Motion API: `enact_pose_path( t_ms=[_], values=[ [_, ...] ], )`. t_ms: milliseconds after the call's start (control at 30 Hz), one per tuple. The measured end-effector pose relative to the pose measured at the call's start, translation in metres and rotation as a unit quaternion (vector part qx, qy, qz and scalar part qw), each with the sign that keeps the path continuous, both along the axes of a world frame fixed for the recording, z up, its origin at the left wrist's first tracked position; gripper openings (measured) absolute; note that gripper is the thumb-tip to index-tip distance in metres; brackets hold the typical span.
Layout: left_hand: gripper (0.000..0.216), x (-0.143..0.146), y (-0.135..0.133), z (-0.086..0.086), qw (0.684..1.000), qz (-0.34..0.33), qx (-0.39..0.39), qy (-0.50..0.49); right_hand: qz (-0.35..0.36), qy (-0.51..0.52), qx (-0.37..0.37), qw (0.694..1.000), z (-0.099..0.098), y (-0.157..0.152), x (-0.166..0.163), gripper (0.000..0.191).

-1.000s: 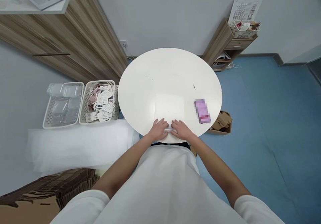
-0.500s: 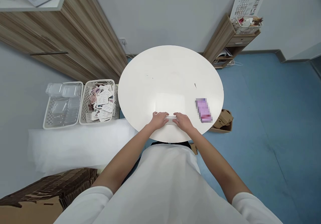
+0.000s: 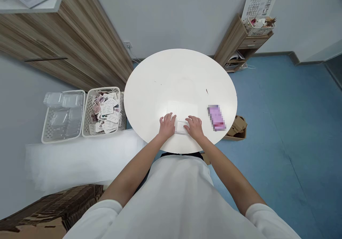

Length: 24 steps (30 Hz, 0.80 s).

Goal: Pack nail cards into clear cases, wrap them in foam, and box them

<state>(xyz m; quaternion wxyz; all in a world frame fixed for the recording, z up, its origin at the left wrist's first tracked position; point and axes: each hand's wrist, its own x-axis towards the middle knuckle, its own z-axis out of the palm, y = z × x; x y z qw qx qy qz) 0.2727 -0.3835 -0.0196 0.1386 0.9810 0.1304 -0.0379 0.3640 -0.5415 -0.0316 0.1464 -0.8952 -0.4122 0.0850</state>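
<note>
A small, flat, whitish see-through piece (image 3: pixel 181 127) lies on the round white table (image 3: pixel 179 67) near its front edge; its exact kind is hard to make out. A thin clear sheet (image 3: pixel 184 107) extends behind it, almost invisible against the tabletop. On the left side of the piece, my left hand (image 3: pixel 167 125) rests palm down with its fingers spread forward. My right hand (image 3: pixel 195 127) is at the opposite side, fingers apart and slightly bent, thumb by the piece's edge. Neither hand visibly grips it.
A blurred purple phone-like object (image 3: pixel 216 117) lies to the right. Left of the table stand a basket of printed cards (image 3: pixel 121 119) and a basket of clear plastic boxes (image 3: pixel 46 132). A white film roll (image 3: pixel 85 157) and folded cardboard (image 3: pixel 48 210) are nearer me.
Both hands have gone from pinching the piece's far edge to lying at its sides. The left fingers have spread out, and more of the piece shows between the hands.
</note>
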Motion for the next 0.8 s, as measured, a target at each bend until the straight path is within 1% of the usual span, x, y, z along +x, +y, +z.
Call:
enact_pose_path(
  t_ms=[67,100,133,167,233,333,467,567,667,800],
  values=[
    [0.062,-0.001,-0.004,0.002,0.996,-0.091,0.001,-0.002,0.06,0.007,0.004,0.998,0.0,-0.006,-0.004,0.036],
    [0.065,-0.001,-0.006,0.002,0.992,-0.124,-0.004,0.009,0.082,0.015,-0.003,0.996,-0.001,-0.009,-0.006,0.04],
    [0.068,-0.001,-0.007,0.001,0.989,-0.144,-0.01,0.023,0.097,0.023,-0.015,0.995,-0.002,-0.011,-0.006,0.044],
    [0.071,-0.001,-0.009,-0.001,0.988,-0.15,-0.015,0.037,0.104,0.03,-0.026,0.994,-0.004,-0.012,-0.007,0.046],
    [0.072,-0.003,-0.012,-0.004,0.989,-0.139,-0.024,0.053,0.107,0.043,-0.042,0.992,-0.006,-0.012,-0.007,0.046],
    [0.066,-0.014,-0.014,-0.004,0.99,-0.125,-0.04,0.054,0.121,0.064,-0.042,0.99,-0.004,-0.013,-0.014,0.044],
    [0.057,-0.041,-0.014,0.001,0.985,-0.142,-0.08,0.063,0.142,0.136,-0.025,0.98,0.007,-0.023,-0.031,0.047],
    [0.046,-0.054,-0.014,0.005,0.98,-0.158,-0.102,0.058,0.139,0.195,-0.007,0.971,0.014,-0.031,-0.037,0.043],
    [0.038,-0.052,-0.009,0.007,0.984,-0.134,-0.111,0.045,0.109,0.237,0.015,0.965,0.016,-0.031,-0.031,0.037],
    [0.035,-0.035,0.005,0.008,0.988,-0.071,-0.129,0.045,0.017,0.285,0.032,0.958,0.015,-0.02,-0.013,0.032]
  ],
)
